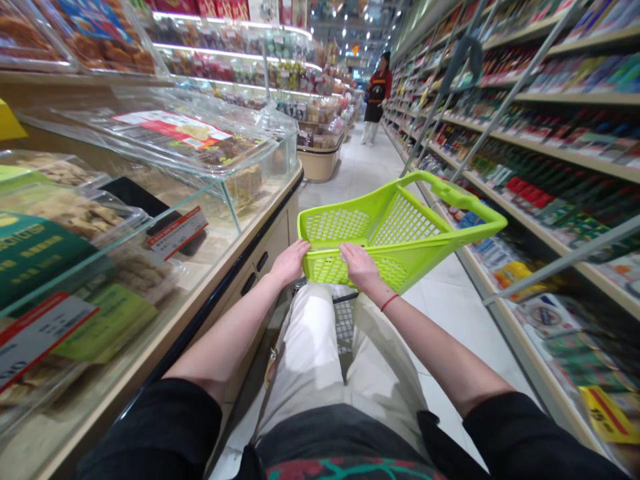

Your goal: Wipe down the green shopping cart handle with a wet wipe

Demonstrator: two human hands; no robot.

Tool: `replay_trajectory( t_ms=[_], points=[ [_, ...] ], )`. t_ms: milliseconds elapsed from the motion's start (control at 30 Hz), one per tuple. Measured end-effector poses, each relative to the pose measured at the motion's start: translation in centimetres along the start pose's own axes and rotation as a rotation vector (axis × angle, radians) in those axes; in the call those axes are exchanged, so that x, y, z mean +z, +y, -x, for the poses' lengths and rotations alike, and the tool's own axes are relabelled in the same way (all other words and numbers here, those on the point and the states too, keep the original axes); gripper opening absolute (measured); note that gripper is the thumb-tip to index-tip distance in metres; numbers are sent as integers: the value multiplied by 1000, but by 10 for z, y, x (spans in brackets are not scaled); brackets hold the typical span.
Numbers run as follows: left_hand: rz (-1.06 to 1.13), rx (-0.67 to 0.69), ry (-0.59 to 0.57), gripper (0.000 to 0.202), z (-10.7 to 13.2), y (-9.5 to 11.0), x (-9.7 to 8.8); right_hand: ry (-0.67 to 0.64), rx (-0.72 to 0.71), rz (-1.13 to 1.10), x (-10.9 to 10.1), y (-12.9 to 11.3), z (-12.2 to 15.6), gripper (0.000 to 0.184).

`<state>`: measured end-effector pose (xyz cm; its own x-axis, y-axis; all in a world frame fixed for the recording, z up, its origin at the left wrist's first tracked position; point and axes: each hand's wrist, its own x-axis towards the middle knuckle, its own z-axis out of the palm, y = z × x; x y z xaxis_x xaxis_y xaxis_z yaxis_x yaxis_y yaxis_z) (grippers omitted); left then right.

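Note:
A lime-green plastic shopping basket cart (345,223) stands just in front of my legs, its handle loop (493,220) pointing to the right. My left hand (291,261) is closed over the cart's near left corner. Further along the same near rim, my right hand (359,263) grips the edge with its fingers curled over the top. A red string circles my right wrist. The part of the basket that shows holds nothing I can make out. Below it, a grey lattice lower part (345,323) shows between my knees.
On the left runs a display counter with glass dividers (230,207), packed food trays (200,133) and price tags (177,232). Tall stocked shelves (565,153) with slanting metal bars line the right. A person in a dark apron (377,90) stands farther down the tiled aisle (357,157).

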<state>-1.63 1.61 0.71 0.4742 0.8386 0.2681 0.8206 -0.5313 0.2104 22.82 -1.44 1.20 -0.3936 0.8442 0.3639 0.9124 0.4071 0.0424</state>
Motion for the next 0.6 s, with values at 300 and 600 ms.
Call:
replay_trajectory(
  t_ms=[300, 600],
  points=[
    [-20, 12, -85, 79, -15, -30, 2, -99, -106, -32, 1, -59, -34, 49],
    [5, -12, -87, 71, -16, -32, 6, -81, -165, -35, 8, -93, -51, 49]
  ],
)
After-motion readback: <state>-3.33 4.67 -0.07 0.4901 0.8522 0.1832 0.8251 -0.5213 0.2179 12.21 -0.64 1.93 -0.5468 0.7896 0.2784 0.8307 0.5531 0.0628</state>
